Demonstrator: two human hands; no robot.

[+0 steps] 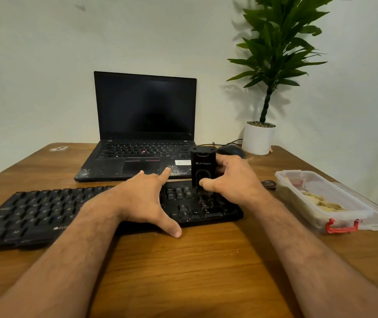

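Apparently the cleaning of the black keyboard point(34, 214) is under way but far from finished. The right hand point(233, 180) has its fingers and thumb curled round a black handheld cleaner point(203, 167), held upright with its lower end touching the keys by the number pad. The left hand point(146, 198) lies spread and flat on the keyboard's middle, holding nothing and seemingly steadying it. Only the right end is being worked, so the long run of keys toward the left looks left to do; whether any part is already clean I cannot tell. Just behind, the open laptop point(144, 125) shows pale specks on its palm rest, perhaps another job. A mouse point(230, 151) and a potted plant point(258, 138) stand behind the cleaner, and a clear food box point(321, 203) sits on the desk point(194, 271) to the right, near enough to crowd that elbow.
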